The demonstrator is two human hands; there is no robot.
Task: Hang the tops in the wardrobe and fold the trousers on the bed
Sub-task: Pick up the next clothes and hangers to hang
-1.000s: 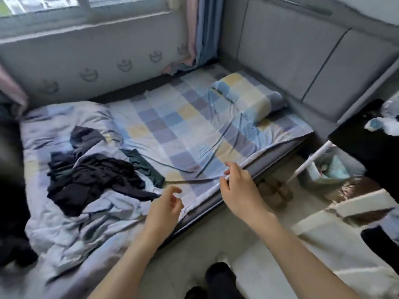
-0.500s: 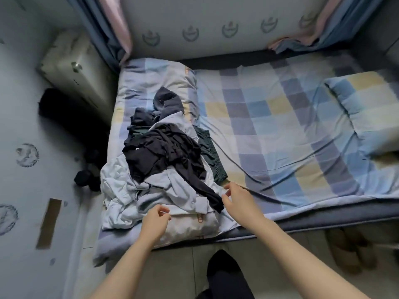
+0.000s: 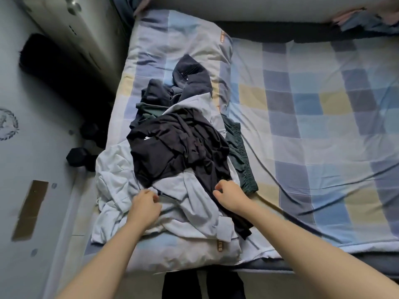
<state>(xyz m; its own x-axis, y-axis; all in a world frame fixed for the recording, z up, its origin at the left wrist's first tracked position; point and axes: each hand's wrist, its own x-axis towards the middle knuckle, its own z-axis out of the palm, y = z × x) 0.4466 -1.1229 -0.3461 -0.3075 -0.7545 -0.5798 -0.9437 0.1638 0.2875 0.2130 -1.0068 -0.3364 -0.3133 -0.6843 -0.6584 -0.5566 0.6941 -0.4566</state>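
A pile of clothes lies on the folded checked duvet (image 3: 185, 33) at the bed's left end. A black top (image 3: 179, 147) is on top, over a pale grey-blue garment (image 3: 194, 208). A dark green garment with an elastic waistband (image 3: 241, 162) sticks out to the right, and a dark navy garment (image 3: 192, 78) lies at the far side. My left hand (image 3: 146, 206) rests on the pale garment at the black top's near edge, fingers curled into the fabric. My right hand (image 3: 228, 195) hovers over the black top's lower right edge with fingers loosely curled.
The checked bed sheet (image 3: 323, 137) stretches away to the right. Left of the bed are a pale cabinet (image 3: 71, 35), a black object (image 3: 43, 61) and dark dumbbells (image 3: 79, 156) on the floor. My dark-trousered legs (image 3: 203, 285) stand against the bed's near edge.
My view swung left from the pillow end to the clothes pile. Both hands moved from the bed's edge onto the pile's near side.
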